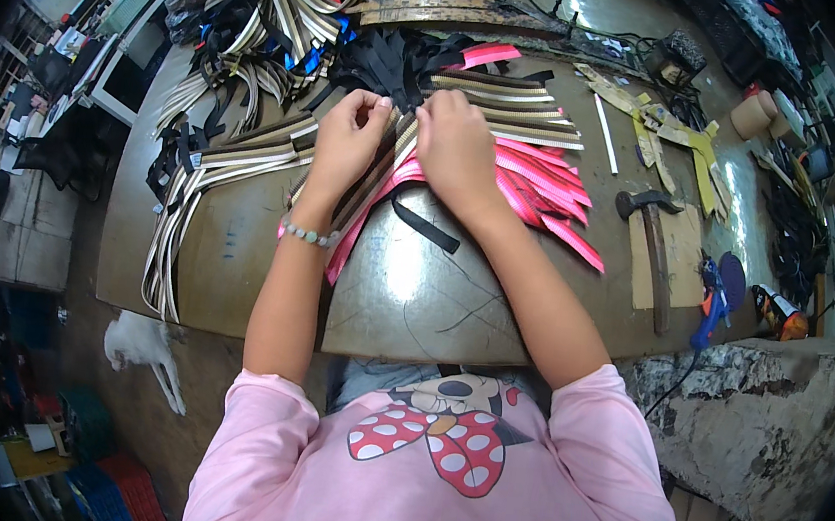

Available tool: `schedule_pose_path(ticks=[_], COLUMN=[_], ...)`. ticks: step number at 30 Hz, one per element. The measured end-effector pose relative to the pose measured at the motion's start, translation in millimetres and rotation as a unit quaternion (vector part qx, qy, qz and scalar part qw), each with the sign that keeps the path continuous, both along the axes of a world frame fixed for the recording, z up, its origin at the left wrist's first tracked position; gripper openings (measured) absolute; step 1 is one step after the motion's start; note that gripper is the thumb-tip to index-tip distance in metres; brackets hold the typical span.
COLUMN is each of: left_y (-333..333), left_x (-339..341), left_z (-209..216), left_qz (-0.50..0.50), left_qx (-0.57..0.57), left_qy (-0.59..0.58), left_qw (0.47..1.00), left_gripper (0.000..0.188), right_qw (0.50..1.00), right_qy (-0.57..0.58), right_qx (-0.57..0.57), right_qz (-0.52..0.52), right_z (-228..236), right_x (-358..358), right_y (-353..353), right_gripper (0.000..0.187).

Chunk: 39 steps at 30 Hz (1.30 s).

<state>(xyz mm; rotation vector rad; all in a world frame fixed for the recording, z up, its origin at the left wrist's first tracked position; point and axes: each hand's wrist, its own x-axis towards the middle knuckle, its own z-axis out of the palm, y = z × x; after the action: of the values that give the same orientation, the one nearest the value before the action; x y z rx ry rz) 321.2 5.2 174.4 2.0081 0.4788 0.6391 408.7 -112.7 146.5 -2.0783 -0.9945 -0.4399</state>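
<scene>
Striped webbing strap [362, 193] in brown, beige and black lies between the two hands, its upper end at the fingertips; its long axis runs down toward the person, slanting left. The left hand [346, 143] has thumb and forefinger brought together beside that upper end; whether they pinch it is too small to tell. The right hand [456, 154] curls over the straps from the other side, its fingertips bent down, and its exact hold is hidden.

Pink straps [545, 187] fan out under and beyond the right hand, free ends pointing right and toward the person. Above them, more striped straps [527, 115] run nearly level to the right. On the left, beige and white straps [185, 203] bend down toward the near table edge. A black strap bundle [386, 65] lies just beyond the hands, and a short black strip [426, 224] slants on the table [265, 276] near the right forearm.

Farther right, a hammer [657, 258] lies on a cardboard sheet [680, 251], head away, handle toward the person. Beside it is a blue corded tool [711, 301]. An orange-and-black plastic bag [782, 314] sits near the corner, its contents hidden; what the dark box [678, 58] farther back holds cannot be made out.
</scene>
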Motion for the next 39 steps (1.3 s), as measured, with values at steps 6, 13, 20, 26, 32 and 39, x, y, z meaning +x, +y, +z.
schedule_pose_path(ticks=[6, 13, 20, 26, 32, 39], left_y=[-36, -25, 22, 22, 25, 13], left_x=[-19, 5, -15, -9, -10, -14], left_z=[30, 4, 30, -29, -35, -25], left_qz=[-0.145, -0.011, -0.067, 0.01, 0.049, 0.072], left_qx=[0.209, 0.33, -0.317, -0.005, -0.066, 0.005], left_qy=[0.205, 0.066, -0.012, 0.006, 0.018, 0.03], left_qw=[0.945, 0.941, 0.946, 1.0, 0.996, 0.997], left_gripper=[0.028, 0.03, 0.023, 0.025, 0.023, 0.025], right_qw=[0.778, 0.7, 0.623, 0.827, 0.918, 0.864], right_qy=[0.517, 0.533, 0.529, 0.457, 0.319, 0.44], right_qx=[0.311, 0.409, 0.443, 0.166, 0.136, -0.002], right_qz=[0.175, 0.244, 0.367, 0.283, 0.191, 0.247], right_z=[0, 10, 57, 23, 3, 31], right_x=[46, 70, 101, 34, 18, 36], right_y=[-22, -50, -94, -7, 15, -4], right_gripper=[0.018, 0.025, 0.021, 0.022, 0.02, 0.02])
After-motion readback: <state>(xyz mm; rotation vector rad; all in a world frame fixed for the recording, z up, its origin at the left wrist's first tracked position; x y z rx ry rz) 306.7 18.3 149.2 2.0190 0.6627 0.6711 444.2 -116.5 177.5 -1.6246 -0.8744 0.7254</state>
